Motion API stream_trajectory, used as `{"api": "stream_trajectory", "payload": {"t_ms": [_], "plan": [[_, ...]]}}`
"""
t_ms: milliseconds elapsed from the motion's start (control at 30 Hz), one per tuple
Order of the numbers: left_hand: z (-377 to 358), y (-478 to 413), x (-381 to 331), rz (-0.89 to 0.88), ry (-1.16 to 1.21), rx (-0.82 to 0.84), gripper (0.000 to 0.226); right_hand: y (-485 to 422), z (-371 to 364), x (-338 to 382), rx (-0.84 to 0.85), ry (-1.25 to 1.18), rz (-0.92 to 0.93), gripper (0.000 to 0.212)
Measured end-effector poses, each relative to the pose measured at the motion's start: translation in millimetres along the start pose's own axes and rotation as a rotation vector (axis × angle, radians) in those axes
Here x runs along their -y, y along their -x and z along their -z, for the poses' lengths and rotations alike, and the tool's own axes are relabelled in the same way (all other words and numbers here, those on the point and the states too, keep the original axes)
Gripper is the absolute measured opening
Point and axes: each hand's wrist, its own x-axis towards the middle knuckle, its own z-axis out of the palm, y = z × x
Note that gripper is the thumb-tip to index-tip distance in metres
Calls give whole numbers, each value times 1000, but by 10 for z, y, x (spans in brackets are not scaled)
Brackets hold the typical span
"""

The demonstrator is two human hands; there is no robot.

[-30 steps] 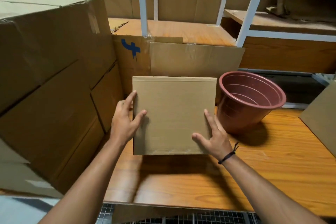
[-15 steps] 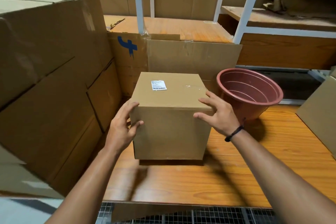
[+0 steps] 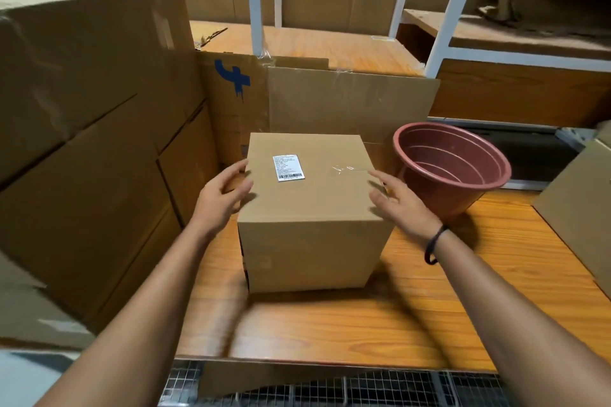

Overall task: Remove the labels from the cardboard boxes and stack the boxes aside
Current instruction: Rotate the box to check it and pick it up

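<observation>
A small brown cardboard cube box [image 3: 310,208] sits upright on the orange wood-grain counter [image 3: 413,317], roughly at its middle. On the box's top face lies a white rectangular label with a barcode [image 3: 288,167], toward the left rear, and a strip of clear tape [image 3: 344,169] runs across the same face to the right.

The left hand [image 3: 222,196] is at the box's upper left edge, fingers spread and loosely curved, fingertips at or just touching the edge; it clasps nothing. The right hand [image 3: 401,200] is at the upper right edge, fingers likewise spread, and whether it touches the cardboard cannot be told because of blur. A black band [image 3: 433,246] circles the right wrist.

Obstructions: a stack of large brown cardboard cartons [image 3: 86,142] crowds the left side, close beside the left forearm. Directly behind the small box stands a flattened brown cardboard sheet with a blue mark [image 3: 297,102], leaning against a white metal shelf post [image 3: 254,0]. A reddish-brown plastic flowerpot [image 3: 453,168] stands tilted just right of the box, near the right hand. Another brown cardboard panel [image 3: 582,208] intrudes at the far right edge. A wire mesh grille [image 3: 330,387] runs below the counter's near edge.
</observation>
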Motion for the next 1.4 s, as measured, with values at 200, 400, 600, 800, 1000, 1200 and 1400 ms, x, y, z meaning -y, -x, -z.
{"api": "stream_trajectory", "payload": {"t_ms": [200,400,600,800,1000,1200,1400], "plan": [[0,-69,55,59,-144,4,69,-97,83,173,144,121,-74,70],[-58,217,27,-51,-363,-121,47,133,91,230,148,198,-50,70],[-59,256,-92,-36,-665,-195,68,-35,75,289,19,411,-32,56],[-103,-120,-373,-60,-921,127,111,-560,-468,710,19,616,136,33],[-141,-234,-246,-43,-1125,243,136,-1046,-727,1040,161,524,-38,36],[-150,-228,-245,-59,-1163,236,127,-1107,-775,1192,187,575,-91,28],[-151,-239,-225,-62,-1170,232,130,-1180,-805,1322,269,693,-194,35]]}}
